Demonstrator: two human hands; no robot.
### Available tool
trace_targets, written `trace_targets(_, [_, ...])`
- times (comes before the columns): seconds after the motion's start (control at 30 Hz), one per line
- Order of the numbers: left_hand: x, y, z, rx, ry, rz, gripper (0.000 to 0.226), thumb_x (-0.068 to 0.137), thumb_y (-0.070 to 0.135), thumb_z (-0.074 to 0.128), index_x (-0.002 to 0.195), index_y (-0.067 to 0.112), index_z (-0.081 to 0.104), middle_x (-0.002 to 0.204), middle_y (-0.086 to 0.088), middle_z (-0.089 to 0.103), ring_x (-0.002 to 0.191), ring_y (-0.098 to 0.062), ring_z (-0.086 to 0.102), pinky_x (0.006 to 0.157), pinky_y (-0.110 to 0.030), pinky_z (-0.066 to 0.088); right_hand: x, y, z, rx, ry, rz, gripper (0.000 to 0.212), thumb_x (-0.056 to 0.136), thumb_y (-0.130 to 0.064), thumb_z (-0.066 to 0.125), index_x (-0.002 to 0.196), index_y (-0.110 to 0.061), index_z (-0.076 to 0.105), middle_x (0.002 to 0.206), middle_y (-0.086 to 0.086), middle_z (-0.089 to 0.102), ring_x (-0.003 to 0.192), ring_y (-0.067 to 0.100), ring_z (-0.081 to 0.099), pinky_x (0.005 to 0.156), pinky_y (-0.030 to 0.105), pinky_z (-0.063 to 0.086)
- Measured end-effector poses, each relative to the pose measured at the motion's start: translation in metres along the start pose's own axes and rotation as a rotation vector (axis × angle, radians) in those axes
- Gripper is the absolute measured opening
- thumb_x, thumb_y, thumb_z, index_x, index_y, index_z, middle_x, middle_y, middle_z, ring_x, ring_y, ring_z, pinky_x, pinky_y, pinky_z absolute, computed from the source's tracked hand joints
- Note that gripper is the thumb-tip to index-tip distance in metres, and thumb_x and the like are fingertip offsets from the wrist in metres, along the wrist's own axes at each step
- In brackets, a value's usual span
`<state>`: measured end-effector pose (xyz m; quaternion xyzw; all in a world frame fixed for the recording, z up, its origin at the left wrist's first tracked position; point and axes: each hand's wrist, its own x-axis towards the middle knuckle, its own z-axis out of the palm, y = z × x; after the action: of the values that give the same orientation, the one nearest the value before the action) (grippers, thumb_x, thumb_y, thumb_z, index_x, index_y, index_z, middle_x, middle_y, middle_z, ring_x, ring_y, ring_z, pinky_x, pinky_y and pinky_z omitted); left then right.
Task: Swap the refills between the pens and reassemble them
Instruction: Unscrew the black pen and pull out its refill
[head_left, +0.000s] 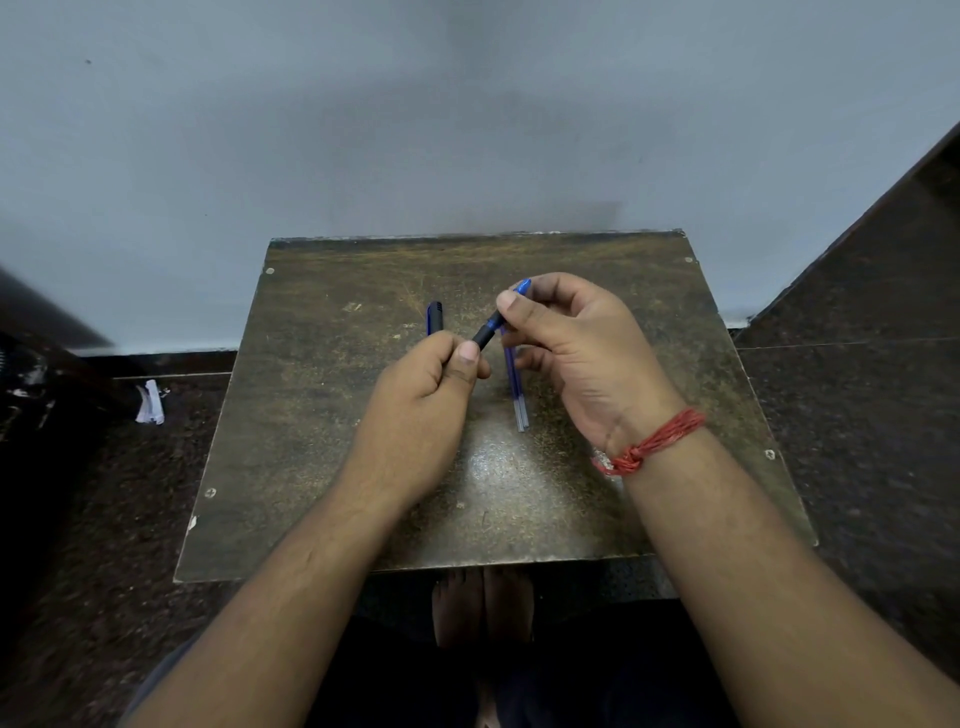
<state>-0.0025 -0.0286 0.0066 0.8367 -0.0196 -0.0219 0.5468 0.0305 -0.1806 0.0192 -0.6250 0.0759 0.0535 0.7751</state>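
Both hands hold one blue pen (493, 325) with a black grip section above the small brown table (322, 415). My right hand (566, 353) pinches its blue barrel between thumb and fingers, and the barrel's end sticks out past the fingers. My left hand (431, 384) pinches the black grip end. A second blue pen part (435, 317) with a black end lies on the table behind my left hand, partly hidden by it. Two thin refills (517, 395) lie side by side on the table between my hands.
The table stands against a pale grey wall. Dark speckled floor surrounds it, with a white scrap (150, 402) on the floor at the left. A red thread band (654, 441) circles my right wrist. Bare feet (483, 608) show under the table's front edge.
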Motion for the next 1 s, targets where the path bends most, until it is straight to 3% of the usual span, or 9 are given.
trace_targets(0.17, [0.000,0.000,0.000,0.010,0.001,0.001,0.029,0.102,0.035,0.042,0.084,0.025,0.062,0.054,0.016,0.044,0.049,-0.001,0.038,0.047,-0.016,0.031,-0.003,-0.007,-0.001,0.118,-0.036,0.015,0.026,0.089,0.011,0.053,0.104,-0.006,0.066,0.101,0.013,0.076,0.090,0.021,0.070,0.071,0.030,0.054])
trace_targets(0.27, [-0.001,0.000,0.000,0.004,-0.004,0.003,0.029,0.102,0.035,0.042,0.084,0.024,0.062,0.056,0.013,0.044,0.049,-0.001,0.038,0.047,-0.017,0.030,-0.003,-0.008,-0.001,0.157,-0.034,0.032,0.024,0.090,0.008,0.055,0.108,-0.005,0.064,0.110,0.017,0.074,0.092,0.022,0.071,0.073,0.031,0.057])
trace_targets(0.37, [0.000,0.000,0.001,-0.006,-0.011,0.008,0.029,0.102,0.034,0.042,0.084,0.024,0.062,0.056,0.011,0.042,0.049,-0.004,0.036,0.050,-0.026,0.032,-0.002,-0.005,0.001,0.051,-0.003,0.020,0.011,0.091,-0.007,0.067,0.101,-0.008,0.065,0.097,0.014,0.073,0.079,0.016,0.068,0.066,0.029,0.054])
trace_targets(0.47, [0.000,-0.001,0.000,-0.003,-0.015,0.003,0.028,0.102,0.034,0.042,0.085,0.024,0.062,0.056,0.011,0.042,0.048,-0.004,0.037,0.052,-0.028,0.031,-0.002,-0.003,0.000,0.006,0.013,-0.001,0.005,0.091,-0.010,0.068,0.096,-0.010,0.067,0.086,0.007,0.072,0.076,0.016,0.068,0.063,0.028,0.052])
trace_targets(0.63, [0.000,0.000,0.001,0.009,-0.017,0.005,0.028,0.102,0.035,0.042,0.085,0.024,0.062,0.053,0.016,0.044,0.049,-0.002,0.037,0.053,-0.027,0.032,-0.001,-0.008,-0.004,0.156,0.060,-0.004,0.013,0.095,-0.001,0.058,0.104,-0.007,0.067,0.096,0.012,0.077,0.086,0.019,0.071,0.075,0.032,0.054])
trace_targets(0.9, [0.000,0.000,0.001,0.059,-0.026,0.011,0.027,0.102,0.034,0.042,0.086,0.023,0.062,0.053,0.021,0.048,0.050,-0.001,0.040,0.052,-0.022,0.029,0.004,-0.016,-0.016,0.386,0.135,-0.059,0.012,0.096,-0.002,0.057,0.105,-0.008,0.063,0.100,0.014,0.075,0.093,0.025,0.070,0.075,0.031,0.057])
trace_targets(1.0, [-0.001,0.000,0.000,0.055,-0.020,0.012,0.027,0.102,0.035,0.043,0.085,0.024,0.062,0.053,0.017,0.045,0.050,-0.001,0.038,0.053,-0.025,0.030,0.009,-0.018,-0.026,0.454,0.218,-0.132,0.009,0.096,-0.004,0.058,0.103,-0.010,0.060,0.095,0.013,0.074,0.087,0.022,0.070,0.073,0.031,0.056])
